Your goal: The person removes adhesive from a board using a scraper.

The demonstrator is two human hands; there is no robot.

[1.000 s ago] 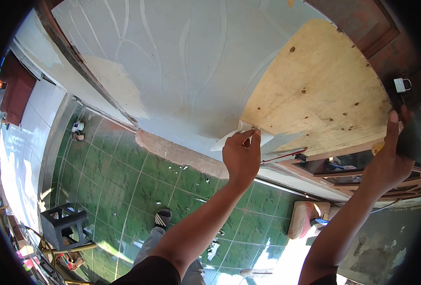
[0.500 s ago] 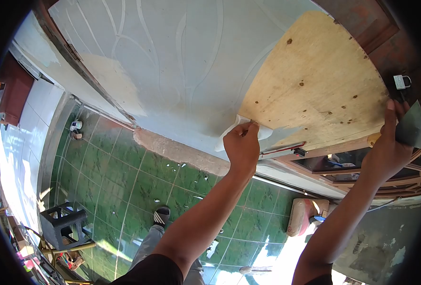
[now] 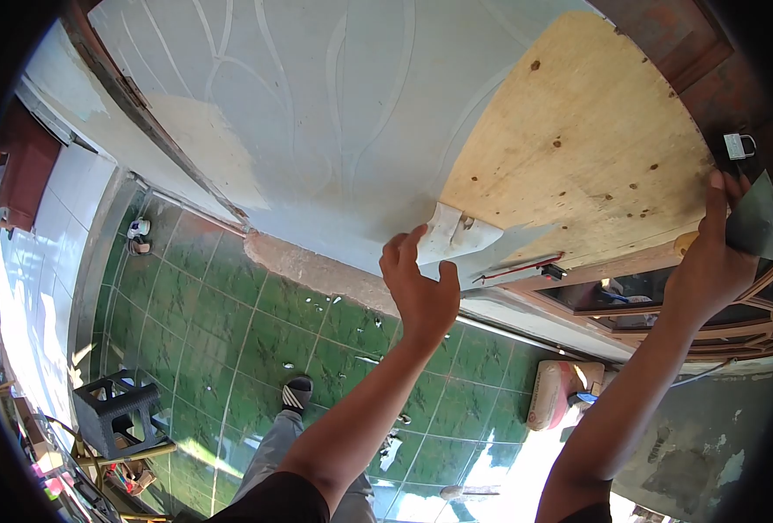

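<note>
My left hand (image 3: 423, 283) is empty, its fingers spread, just below a loose white flap (image 3: 465, 237) of covering that curls off the door panel. Right of the flap lies bare plywood (image 3: 587, 148); to its left the grey-painted surface (image 3: 317, 113) carries pale curved lines. Over at the panel's right edge, my right hand (image 3: 713, 261) has a dark grey-green flat blade or sheet (image 3: 755, 218) between thumb and fingers. A padlock (image 3: 739, 146) hangs just above that hand.
Below are green floor tiles (image 3: 317, 322) with white scraps, a black stool (image 3: 121, 414) at lower left and a sack (image 3: 561, 394) at lower right. A red-edged bolt or rod (image 3: 526, 266) sits near the panel's lower edge. Wooden window frames (image 3: 630, 318) stand at right.
My left hand has let go of the white flap and moved down and left, its fingers now spread. The flap stays on the panel. My right hand has barely moved.
</note>
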